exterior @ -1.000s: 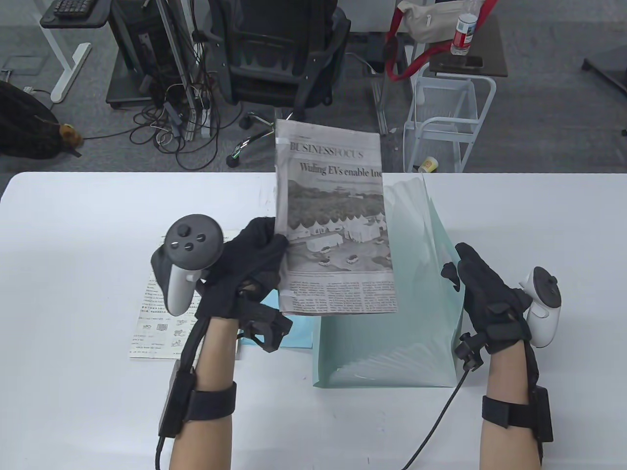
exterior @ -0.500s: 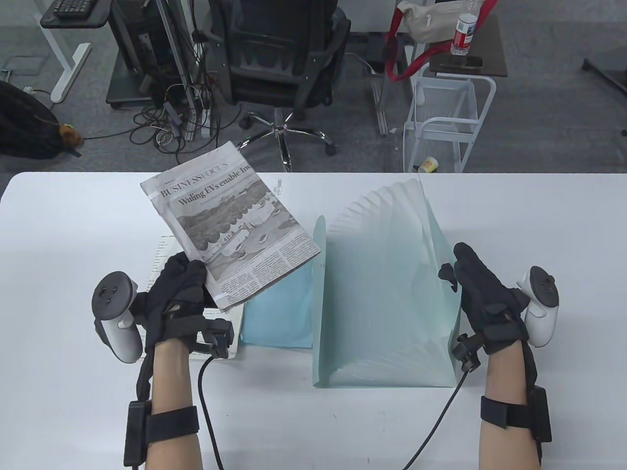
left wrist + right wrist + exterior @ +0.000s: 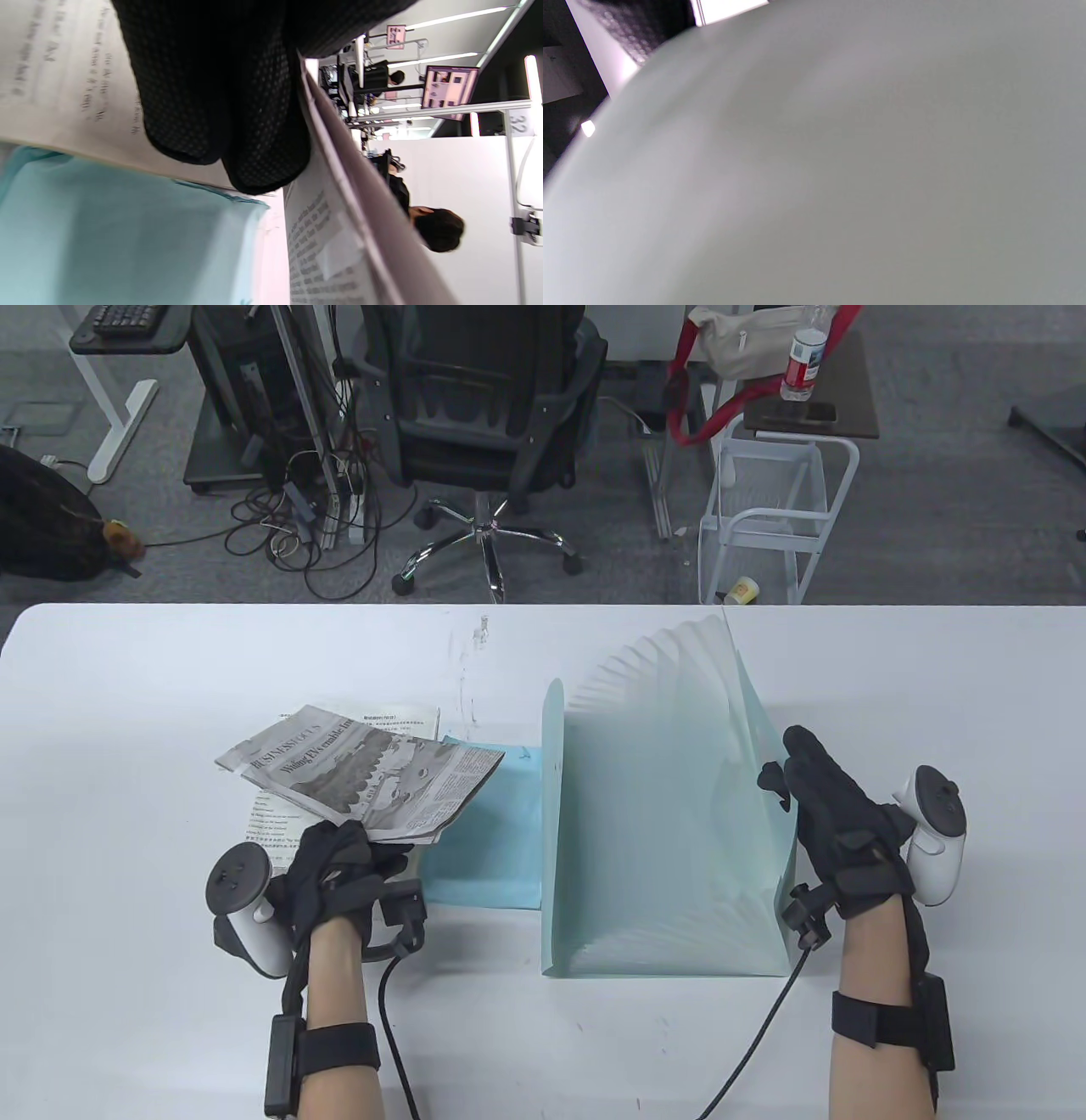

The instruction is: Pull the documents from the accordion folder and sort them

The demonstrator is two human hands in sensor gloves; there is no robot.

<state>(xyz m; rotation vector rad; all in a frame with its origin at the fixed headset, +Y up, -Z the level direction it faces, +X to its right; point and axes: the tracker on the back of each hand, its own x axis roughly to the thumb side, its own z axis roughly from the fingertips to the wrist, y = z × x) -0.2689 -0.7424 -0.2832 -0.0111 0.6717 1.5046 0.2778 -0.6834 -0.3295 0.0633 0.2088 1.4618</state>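
Observation:
A pale green accordion folder stands fanned open on the white table, right of centre. My right hand rests flat against its right cover; in the right wrist view that cover fills the frame. My left hand grips the near edge of a folded newspaper and holds it low over a white printed sheet and a light blue sheet left of the folder. In the left wrist view my fingers lie under the newspaper, just above the printed sheet.
The white table stretches to the left and behind the papers. Beyond its far edge stand an office chair, a white wire cart and floor cables.
My left hand has swung the newspaper from upright beside the folder down and to the left, until it lies nearly flat over the printed sheet. My right hand has stayed on the folder.

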